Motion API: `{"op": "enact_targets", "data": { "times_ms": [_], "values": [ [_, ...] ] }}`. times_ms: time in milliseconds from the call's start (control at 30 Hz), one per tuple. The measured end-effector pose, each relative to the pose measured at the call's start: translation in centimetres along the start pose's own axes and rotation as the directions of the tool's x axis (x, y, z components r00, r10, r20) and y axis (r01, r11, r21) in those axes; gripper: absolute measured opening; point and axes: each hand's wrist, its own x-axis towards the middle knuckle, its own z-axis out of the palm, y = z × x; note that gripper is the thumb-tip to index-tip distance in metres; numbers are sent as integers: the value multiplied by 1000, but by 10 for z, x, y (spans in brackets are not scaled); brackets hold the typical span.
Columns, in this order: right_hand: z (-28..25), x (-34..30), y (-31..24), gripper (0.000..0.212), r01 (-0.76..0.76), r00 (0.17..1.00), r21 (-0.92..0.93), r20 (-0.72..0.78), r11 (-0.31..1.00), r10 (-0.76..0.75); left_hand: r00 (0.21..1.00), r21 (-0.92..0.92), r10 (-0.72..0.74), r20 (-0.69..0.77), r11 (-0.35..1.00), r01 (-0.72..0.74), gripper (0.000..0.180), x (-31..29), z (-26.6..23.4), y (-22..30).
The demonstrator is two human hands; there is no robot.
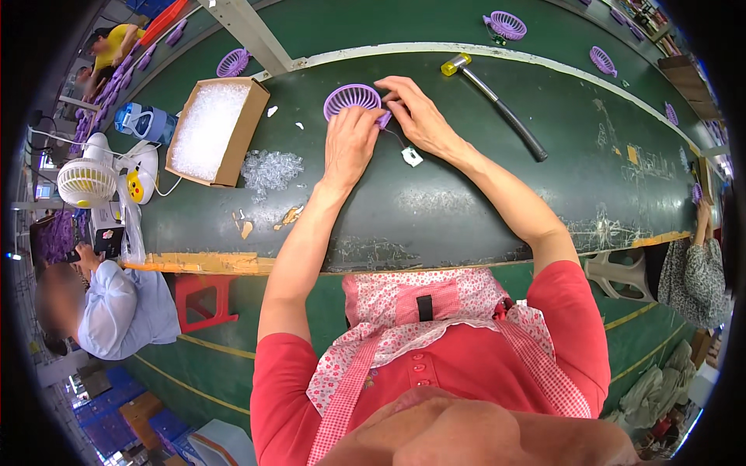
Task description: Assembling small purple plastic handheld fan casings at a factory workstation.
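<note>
Largely beyond left grip point(351, 146), purple round grille point(352, 95).

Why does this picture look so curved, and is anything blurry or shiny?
Head view: the fisheye lens bows the edges of the workbench and blackens the corners; head view: pale sheen on its dark top; head view: left hand, right hand and hammer look fairly sharp, the co-worker's head at left blurred.
</note>
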Motion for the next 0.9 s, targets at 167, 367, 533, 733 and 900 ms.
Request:
{"op": "enact_targets", "data": {
  "times_ms": [167, 367, 533, 733, 900],
  "values": [
    [3, -9, -8, 36, -144, 983, -123, 93, 982, 156, 991, 138, 13, -135, 990, 6, 24, 0, -5, -2],
    [4, -14, -25, 20, -231, 948, -67, 211, 971, 240, 988, 207, 31, -153, 978, 2, 26, 0, -7, -1],
    [5, -17, -30, 21, -86, 978, -80, 185, 993, 99, 989, 253, -50, -141, 964, 84, 25, 0, -8, -1],
    [-9, -9, -31, 22, -125, 976, -85, 169, 988, 138, 971, 109, -111, -213, 985, 137, 21, -1, -13, -1],
    [-22, 2, -36, 26, -289, 937, -6, 205, 957, 284, 965, -127, -153, -215, 984, 127, 14, -1, -15, 0]
  ]
}}
